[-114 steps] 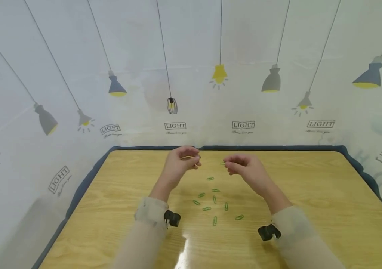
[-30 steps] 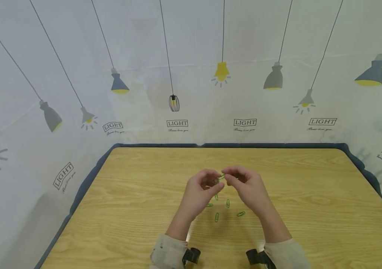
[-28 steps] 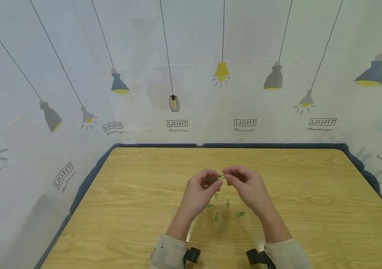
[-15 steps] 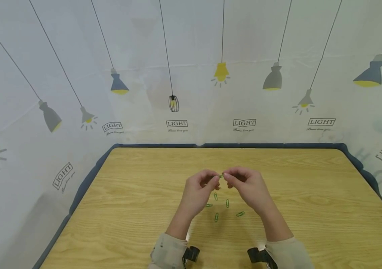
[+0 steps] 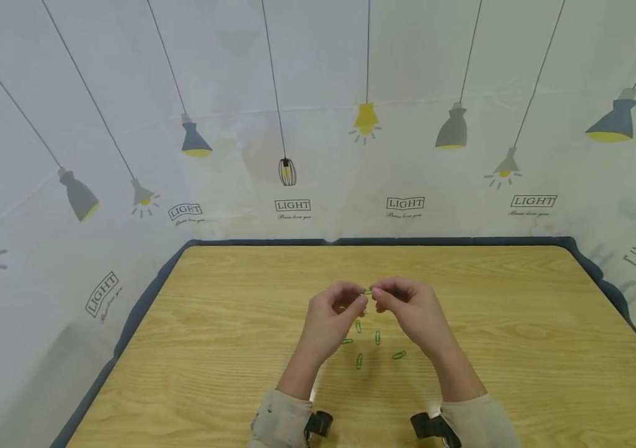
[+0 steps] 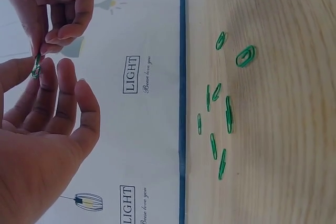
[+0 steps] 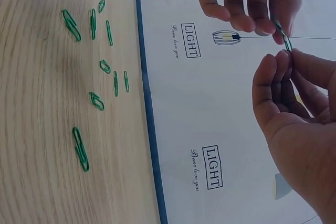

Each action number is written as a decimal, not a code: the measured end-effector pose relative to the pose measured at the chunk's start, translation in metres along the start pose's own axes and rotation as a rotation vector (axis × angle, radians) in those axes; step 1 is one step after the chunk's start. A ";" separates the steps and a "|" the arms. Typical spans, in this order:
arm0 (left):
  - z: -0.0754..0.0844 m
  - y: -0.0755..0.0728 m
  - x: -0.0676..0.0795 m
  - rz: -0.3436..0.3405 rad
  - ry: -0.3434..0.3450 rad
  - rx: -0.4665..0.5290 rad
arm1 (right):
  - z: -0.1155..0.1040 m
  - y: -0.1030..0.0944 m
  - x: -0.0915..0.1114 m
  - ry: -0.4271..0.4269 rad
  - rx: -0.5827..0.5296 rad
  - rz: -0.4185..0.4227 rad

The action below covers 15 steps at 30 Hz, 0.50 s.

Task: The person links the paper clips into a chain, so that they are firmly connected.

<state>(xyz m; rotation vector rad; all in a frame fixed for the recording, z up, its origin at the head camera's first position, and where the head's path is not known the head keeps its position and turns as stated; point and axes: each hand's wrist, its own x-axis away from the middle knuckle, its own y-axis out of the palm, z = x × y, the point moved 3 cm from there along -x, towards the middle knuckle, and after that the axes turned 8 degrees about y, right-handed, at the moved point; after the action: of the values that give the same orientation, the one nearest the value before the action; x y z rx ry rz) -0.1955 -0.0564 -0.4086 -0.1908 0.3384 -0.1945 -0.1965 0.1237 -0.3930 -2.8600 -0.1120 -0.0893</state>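
Observation:
In the head view my left hand (image 5: pixel 329 320) and right hand (image 5: pixel 416 314) meet just above the table, fingertips almost touching. Between them is a green paper clip (image 5: pixel 368 292), pinched from either side by thumb and fingers. The right wrist view shows the clip's green wire (image 7: pixel 287 43) bridging the two sets of fingertips; whether it is one clip or two hooked together, I cannot tell. From the left wrist, the clip's looped end (image 6: pixel 35 71) shows at the left thumb. Below the hands lie loose green paper clips (image 5: pixel 377 338), some hidden behind the left hand in the head view.
The wooden table (image 5: pixel 519 311) has a dark blue edging (image 5: pixel 407 241) along its back and sides. Behind it hangs a pale wall covering (image 5: pixel 329 155) printed with lamps. Several loose clips lie scattered, one paper clip (image 5: pixel 399 355) furthest right.
Compared with 3.8 seconds ago, the hands have come together and nearer to me over the loose clips. Within the last second, the left thumb has shifted slightly and the clip lies flatter between the fingertips.

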 end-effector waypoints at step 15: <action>0.000 -0.001 0.001 0.017 0.034 -0.031 | 0.000 0.000 0.001 -0.013 0.026 -0.046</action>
<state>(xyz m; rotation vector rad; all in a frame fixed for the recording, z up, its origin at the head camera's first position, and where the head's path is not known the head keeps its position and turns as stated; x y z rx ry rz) -0.1944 -0.0576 -0.4089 -0.2150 0.3765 -0.1760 -0.1958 0.1235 -0.3927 -2.8333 -0.1802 -0.0774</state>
